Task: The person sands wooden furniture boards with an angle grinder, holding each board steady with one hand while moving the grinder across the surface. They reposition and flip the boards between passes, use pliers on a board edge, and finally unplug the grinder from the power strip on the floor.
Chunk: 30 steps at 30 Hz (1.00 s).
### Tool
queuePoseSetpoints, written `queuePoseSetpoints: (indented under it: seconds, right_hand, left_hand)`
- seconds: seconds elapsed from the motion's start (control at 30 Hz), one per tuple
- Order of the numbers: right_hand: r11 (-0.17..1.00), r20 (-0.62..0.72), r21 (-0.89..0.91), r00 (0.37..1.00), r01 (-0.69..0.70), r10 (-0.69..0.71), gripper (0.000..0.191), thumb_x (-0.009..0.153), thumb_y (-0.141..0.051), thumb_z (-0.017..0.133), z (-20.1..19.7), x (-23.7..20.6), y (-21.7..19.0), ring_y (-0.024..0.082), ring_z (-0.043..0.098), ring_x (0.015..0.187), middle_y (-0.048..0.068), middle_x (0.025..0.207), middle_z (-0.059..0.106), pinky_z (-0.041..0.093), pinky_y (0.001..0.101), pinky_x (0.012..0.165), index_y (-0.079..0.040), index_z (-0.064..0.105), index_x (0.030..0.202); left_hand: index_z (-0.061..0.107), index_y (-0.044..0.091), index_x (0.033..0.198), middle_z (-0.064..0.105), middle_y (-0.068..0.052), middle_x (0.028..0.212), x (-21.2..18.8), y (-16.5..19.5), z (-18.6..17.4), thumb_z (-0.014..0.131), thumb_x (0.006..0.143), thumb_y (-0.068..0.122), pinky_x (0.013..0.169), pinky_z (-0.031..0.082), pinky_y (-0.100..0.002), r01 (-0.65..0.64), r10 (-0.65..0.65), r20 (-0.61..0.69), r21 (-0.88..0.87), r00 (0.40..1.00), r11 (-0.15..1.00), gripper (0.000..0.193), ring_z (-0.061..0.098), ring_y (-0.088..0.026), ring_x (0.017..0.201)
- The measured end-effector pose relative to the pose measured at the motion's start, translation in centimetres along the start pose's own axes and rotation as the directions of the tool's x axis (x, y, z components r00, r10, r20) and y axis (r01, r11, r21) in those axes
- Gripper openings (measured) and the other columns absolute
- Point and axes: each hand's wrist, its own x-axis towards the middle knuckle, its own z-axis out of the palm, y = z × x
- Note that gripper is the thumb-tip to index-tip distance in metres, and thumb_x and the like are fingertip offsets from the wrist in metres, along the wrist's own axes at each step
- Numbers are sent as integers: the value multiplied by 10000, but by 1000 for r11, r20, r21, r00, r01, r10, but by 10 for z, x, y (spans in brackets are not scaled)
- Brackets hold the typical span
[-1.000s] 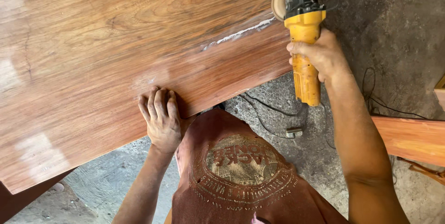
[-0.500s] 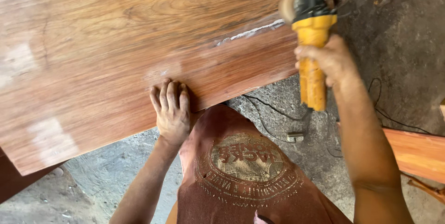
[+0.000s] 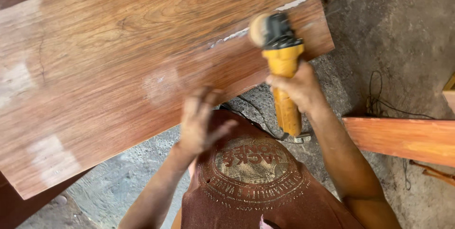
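A wide reddish-brown wooden slab (image 3: 118, 63) fills the upper left of the head view, with a pale filled crack (image 3: 265, 18) running toward its right end. My right hand (image 3: 296, 89) grips a yellow and black angle grinder (image 3: 279, 58) whose sanding disc sits over the slab beside the crack. My left hand (image 3: 201, 120) is blurred, lifted just off the slab's near edge, fingers spread and holding nothing.
A black power cord (image 3: 256, 113) trails over the grey concrete floor (image 3: 403, 44) under the slab's edge. An orange wooden plank (image 3: 407, 139) lies at the right. More cable (image 3: 379, 101) loops on the floor beyond it.
My left hand has come off the slab's edge and is in motion. The grinder has shifted inward over the slab, next to the crack.
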Motion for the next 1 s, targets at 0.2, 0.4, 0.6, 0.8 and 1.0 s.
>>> queuePoseSetpoints:
  seconds: [0.2,0.4,0.6,0.8,1.0]
  right_hand:
    - [888,-401,409,915,212,-34,280,888,-64,740,-35,-28,20,210,684,695,91,860,666,597,362,631,35,600,1109]
    - [826,-587,467,809,316,22,272,901,-34,731,-53,-77,60,231,686,706,113,867,655,605,369,639,16,584,1124]
    - [916,-606,339,795,216,37,286,896,-20,748,-49,-106,87,182,698,780,88,926,679,598,323,684,10,600,1139]
    - [853,-594,439,803,283,39,256,890,-23,741,-33,-104,96,180,686,724,86,900,673,592,318,645,2,600,1103]
    - [808,-680,491,723,325,122,276,866,-17,755,-53,-128,136,185,692,703,66,893,670,595,322,625,-8,594,1091]
  left_hand:
    - [331,154,1603,233,-393,1628,31,63,94,808,852,417,1099,493,-528,-368,468,239,-365,851,855,928,561,-472,1331]
    - [235,163,1663,269,-387,1657,19,86,132,755,987,374,1049,574,-493,-478,576,234,-367,783,798,880,694,-422,1140]
    - [232,122,1598,331,-308,1573,23,86,127,766,750,574,1084,511,-609,-552,621,174,-324,764,769,1099,653,-483,1303]
    - [292,129,1615,269,-500,1535,3,91,135,789,852,375,1001,582,-445,-548,630,259,-327,732,770,943,656,-500,1206]
    - [231,-19,1660,168,-576,1560,-16,113,177,744,970,116,1001,572,-412,-627,714,384,-343,586,699,870,603,-586,1315]
